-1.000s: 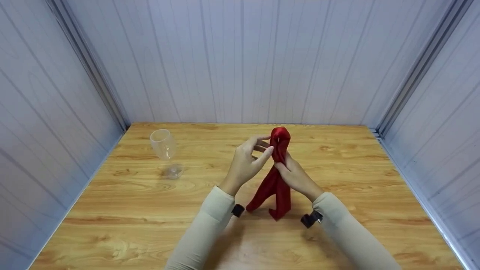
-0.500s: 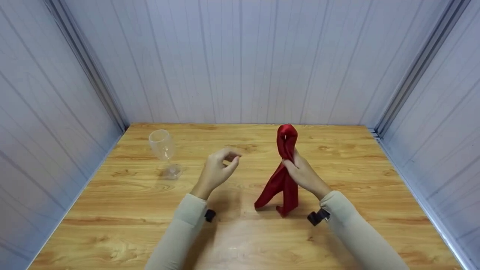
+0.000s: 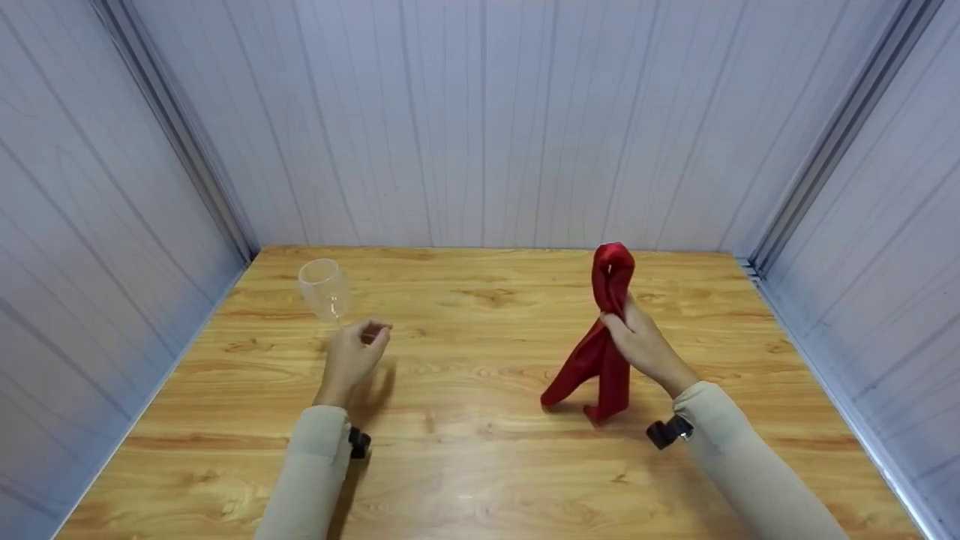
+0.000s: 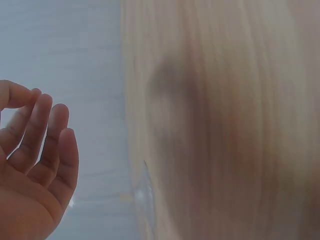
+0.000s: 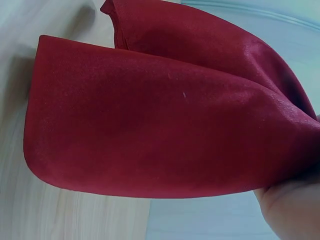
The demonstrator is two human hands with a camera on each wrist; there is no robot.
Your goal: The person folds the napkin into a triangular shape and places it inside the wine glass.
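My right hand grips a folded red satin cloth around its middle, on the right side of the table. A loop of it stands above the fist, and two tails hang below, close to the tabletop. In the right wrist view the broad tail of the cloth fills most of the picture. My left hand holds nothing; its fingers are loosely bent, with the thumb near the forefinger. A clear stemmed glass stands upright just beyond it, and the hand hides the glass's foot in the head view.
The wood-grain table is bounded by a pale panelled wall at the back and by similar walls at both sides. A small dark camera sits at each wrist.
My left hand has let go of the cloth and moved left, close to the glass. My right hand has carried the cloth to the right.
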